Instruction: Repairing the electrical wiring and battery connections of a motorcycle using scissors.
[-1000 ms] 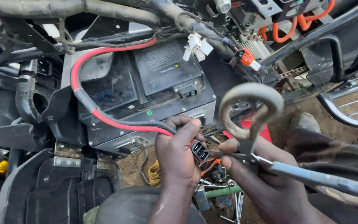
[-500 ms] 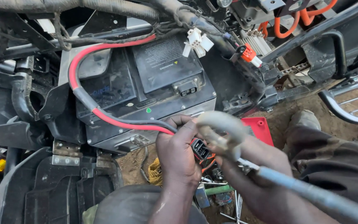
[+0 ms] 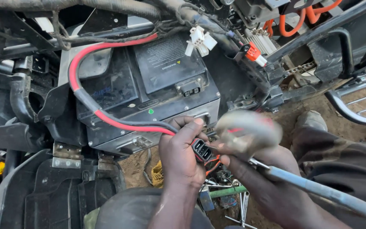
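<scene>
Black connector plug (image 3: 201, 149) w/ red and black cable (image 3: 106, 116) sits pinched in the left hand (image 3: 182, 157), thumb on top, fingers curled under, socket face turned toward the right hand (image 3: 262, 183); how deep the fingers wrap is hidden behind the plug. Right hand is closed round a grey metal tool (image 3: 318, 188), its handle running out to the right and away from the grip. The tool's head (image 3: 247, 129), just right of the plug and above the right knuckles, is a motion blur, so its shape is hard to make out and can't tell if it touches the plug. Cable runs from the left grip up and left, looping over the black battery box (image 3: 149, 91), which fills the frame opening above both hands; what's inside the box isn't visible, lid shut, small socket (image 3: 190, 89) on its front edge. Above the box hangs a white connector (image 3: 200, 40); up and right of the tool head an orange connector (image 3: 253, 51) and orange cables (image 3: 301, 19), cut off by the top edge. Right of the grip, black frame tubes (image 3: 339, 32) cross, partly out of frame. Below the hands, loose tools (image 3: 229, 197) lie on dirt ground (image 3: 140, 169), mostly hidden by wrists and a dark rounded shape (image 3: 132, 210) at the bottom edge. Dark trouser leg (image 3: 344, 157) lies behind the tool handle.
</scene>
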